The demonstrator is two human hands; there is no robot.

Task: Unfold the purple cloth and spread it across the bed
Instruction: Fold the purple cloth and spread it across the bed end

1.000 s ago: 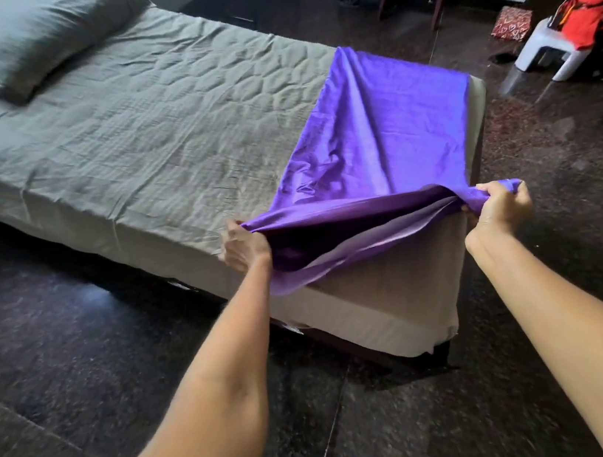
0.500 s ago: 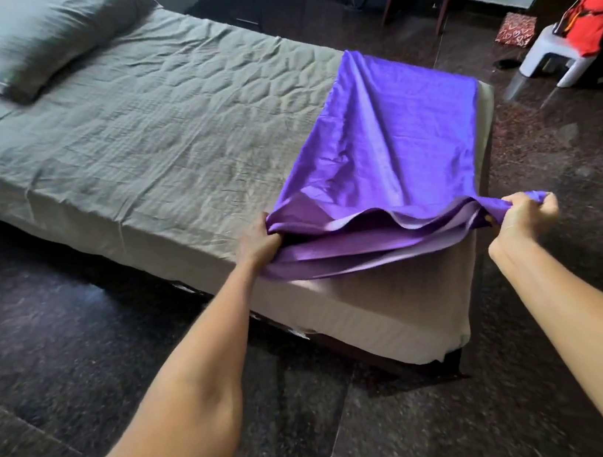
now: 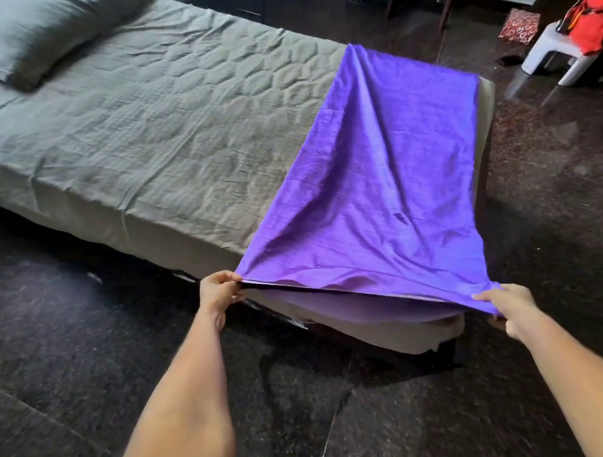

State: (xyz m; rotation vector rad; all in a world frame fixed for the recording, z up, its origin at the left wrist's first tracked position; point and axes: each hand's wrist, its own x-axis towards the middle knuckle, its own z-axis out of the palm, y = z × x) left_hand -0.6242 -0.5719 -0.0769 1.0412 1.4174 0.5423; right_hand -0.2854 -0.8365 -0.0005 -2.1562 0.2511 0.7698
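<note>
My left hand and right hand are each pinching one near corner of the one purple cloth, which is covering the foot end of the bed, opposite its one pillow.

the bed stands on a dark speckled floor and is covered with a grey sheet that shows wrinkles and a quilted pattern. a grey pillow lies on the bed at the end far from the purple cloth. the purple cloth lies across the other end of the bed, and its near edge is lifted off the bed side. beyond that end of the bed, a white stool stands on the floor.
</note>
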